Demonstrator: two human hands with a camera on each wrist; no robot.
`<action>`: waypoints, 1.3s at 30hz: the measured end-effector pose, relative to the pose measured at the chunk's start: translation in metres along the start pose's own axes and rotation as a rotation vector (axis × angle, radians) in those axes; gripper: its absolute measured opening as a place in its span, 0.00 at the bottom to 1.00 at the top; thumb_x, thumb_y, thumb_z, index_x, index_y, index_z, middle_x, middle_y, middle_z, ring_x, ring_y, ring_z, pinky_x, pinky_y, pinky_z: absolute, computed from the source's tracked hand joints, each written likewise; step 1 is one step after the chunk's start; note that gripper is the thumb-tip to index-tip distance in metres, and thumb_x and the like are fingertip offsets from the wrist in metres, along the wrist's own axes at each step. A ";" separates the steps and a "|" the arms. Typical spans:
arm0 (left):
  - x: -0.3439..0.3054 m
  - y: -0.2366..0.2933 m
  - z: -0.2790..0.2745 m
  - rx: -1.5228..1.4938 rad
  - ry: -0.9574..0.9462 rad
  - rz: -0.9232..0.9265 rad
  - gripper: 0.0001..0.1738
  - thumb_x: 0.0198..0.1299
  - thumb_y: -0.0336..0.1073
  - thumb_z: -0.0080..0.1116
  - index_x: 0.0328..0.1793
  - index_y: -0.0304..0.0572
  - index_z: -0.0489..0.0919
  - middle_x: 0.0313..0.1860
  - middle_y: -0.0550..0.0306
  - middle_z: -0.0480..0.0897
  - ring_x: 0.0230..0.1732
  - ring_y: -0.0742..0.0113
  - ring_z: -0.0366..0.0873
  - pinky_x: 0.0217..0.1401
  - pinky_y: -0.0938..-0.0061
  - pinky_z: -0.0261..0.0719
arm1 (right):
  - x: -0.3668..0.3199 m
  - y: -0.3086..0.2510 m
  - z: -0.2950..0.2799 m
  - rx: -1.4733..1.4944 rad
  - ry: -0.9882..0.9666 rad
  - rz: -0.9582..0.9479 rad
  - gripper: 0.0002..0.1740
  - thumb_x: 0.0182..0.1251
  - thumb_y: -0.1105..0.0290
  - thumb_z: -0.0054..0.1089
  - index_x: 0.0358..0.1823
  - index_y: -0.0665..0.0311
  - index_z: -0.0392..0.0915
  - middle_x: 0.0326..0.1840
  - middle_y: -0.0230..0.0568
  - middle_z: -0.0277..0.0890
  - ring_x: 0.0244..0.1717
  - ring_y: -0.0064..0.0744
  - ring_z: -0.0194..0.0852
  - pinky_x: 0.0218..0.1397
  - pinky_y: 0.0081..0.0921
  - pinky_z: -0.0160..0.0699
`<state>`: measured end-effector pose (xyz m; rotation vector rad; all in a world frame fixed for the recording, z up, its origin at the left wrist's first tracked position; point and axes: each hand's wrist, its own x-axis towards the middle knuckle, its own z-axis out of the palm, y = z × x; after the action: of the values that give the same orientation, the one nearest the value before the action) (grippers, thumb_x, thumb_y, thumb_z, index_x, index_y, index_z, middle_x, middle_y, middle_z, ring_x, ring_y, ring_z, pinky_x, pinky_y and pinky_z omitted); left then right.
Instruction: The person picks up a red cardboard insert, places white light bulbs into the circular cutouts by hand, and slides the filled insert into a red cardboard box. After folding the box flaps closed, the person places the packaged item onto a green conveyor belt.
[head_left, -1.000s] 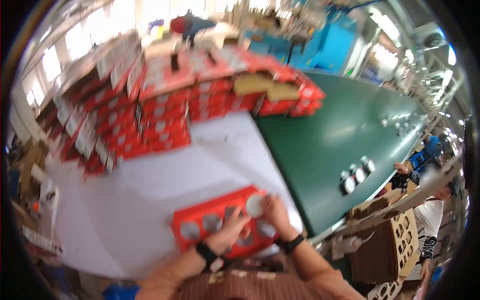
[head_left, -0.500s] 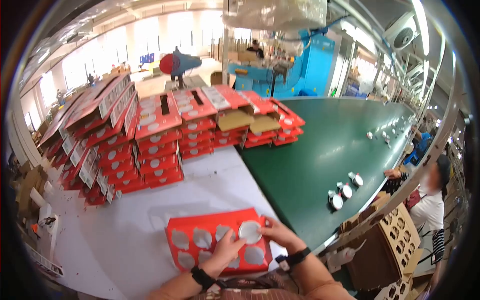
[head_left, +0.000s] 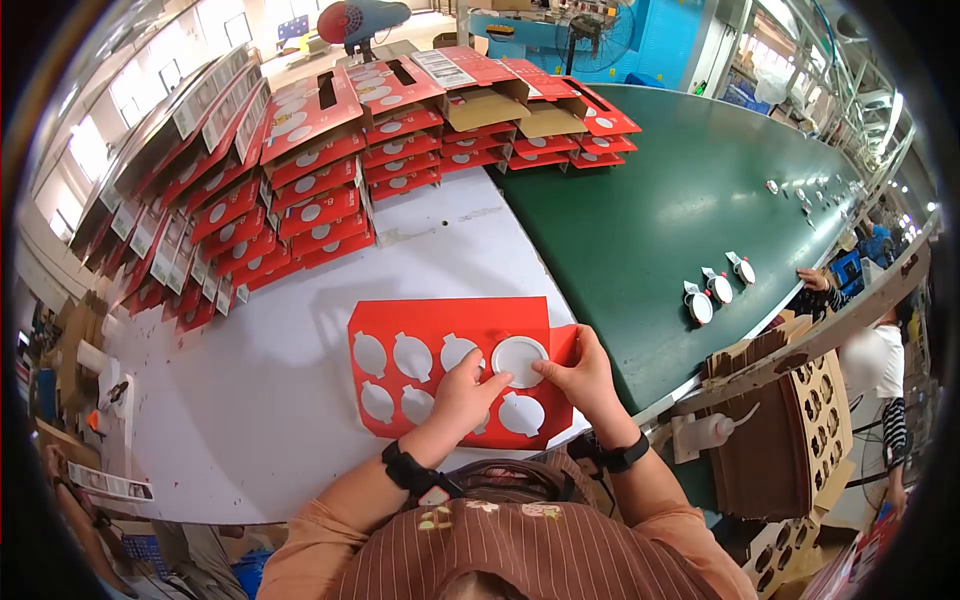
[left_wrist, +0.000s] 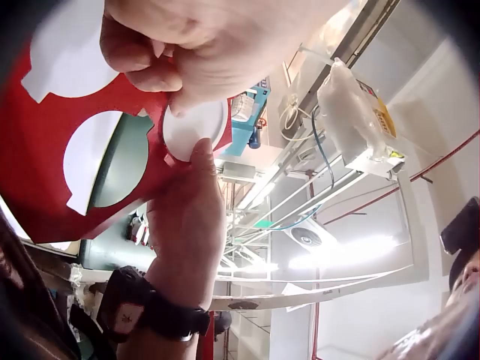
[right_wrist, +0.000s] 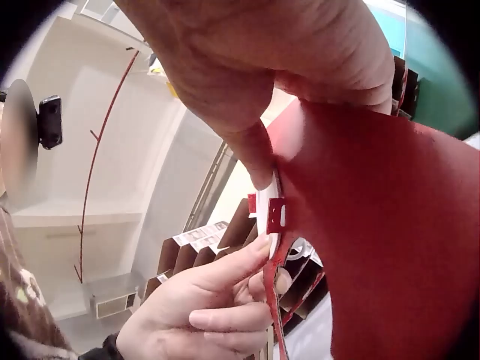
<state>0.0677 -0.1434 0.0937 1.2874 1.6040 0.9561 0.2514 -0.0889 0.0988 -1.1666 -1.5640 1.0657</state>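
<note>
A red cardboard carton panel, with two rows of round cutouts, lies in front of me on the white table. At its upper right cutout sits a white round lid, its edge facing the camera in the right wrist view. My left hand grips the card beside the lid, thumb at the lid's edge and fingers tucked into the neighbouring cutout. From the right, my right hand pinches the lid and card edge, thumb on the lid's face. Its other fingers are hidden behind the card.
Stacks of red cartons stand along the table's far side. White round pieces lie on the green belt to the right. A squeeze bottle and brown cardboard inserts are at lower right, near another person.
The head view has steadied and tilted down. My left fingers have tucked into the cutout beside the lid. My right thumb now lies on the lid's face, with the fingers behind the card.
</note>
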 end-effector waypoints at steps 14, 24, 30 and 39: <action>0.067 -0.074 -0.016 0.019 0.060 -0.303 0.35 0.56 0.38 0.57 0.67 0.29 0.60 0.48 0.35 0.78 0.12 0.65 0.75 0.15 0.70 0.72 | 0.091 0.175 -0.132 -0.606 0.949 0.116 0.26 0.51 0.61 0.64 0.47 0.73 0.75 0.41 0.56 0.76 0.44 0.49 0.75 0.49 0.41 0.73; 0.074 -0.113 -0.026 0.144 0.170 -0.239 0.30 0.52 0.40 0.60 0.61 0.37 0.68 0.47 0.46 0.79 0.28 0.62 0.83 0.33 0.69 0.81 | 0.109 0.172 -0.230 -0.689 1.014 0.860 0.35 0.48 0.47 0.66 0.49 0.68 0.75 0.54 0.60 0.70 0.57 0.59 0.68 0.57 0.47 0.70; 0.056 -0.084 -0.036 0.433 0.321 0.223 0.24 0.53 0.37 0.59 0.57 0.39 0.73 0.50 0.47 0.77 0.43 0.60 0.79 0.46 0.68 0.78 | 0.124 0.236 -0.231 -0.299 0.901 0.324 0.22 0.44 0.71 0.72 0.37 0.67 0.69 0.33 0.47 0.75 0.33 0.39 0.75 0.40 0.33 0.76; 0.046 0.000 -0.008 0.113 0.073 0.471 0.29 0.59 0.29 0.58 0.68 0.41 0.66 0.63 0.49 0.69 0.43 0.69 0.77 0.41 0.79 0.77 | 0.071 0.054 -0.020 -0.032 0.109 -0.061 0.17 0.46 0.75 0.71 0.35 0.64 0.71 0.27 0.32 0.70 0.28 0.21 0.67 0.32 0.21 0.71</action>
<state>0.0555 -0.0983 0.0895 1.7737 1.4516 1.2188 0.2707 -0.0075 0.0628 -1.1715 -1.5266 0.9256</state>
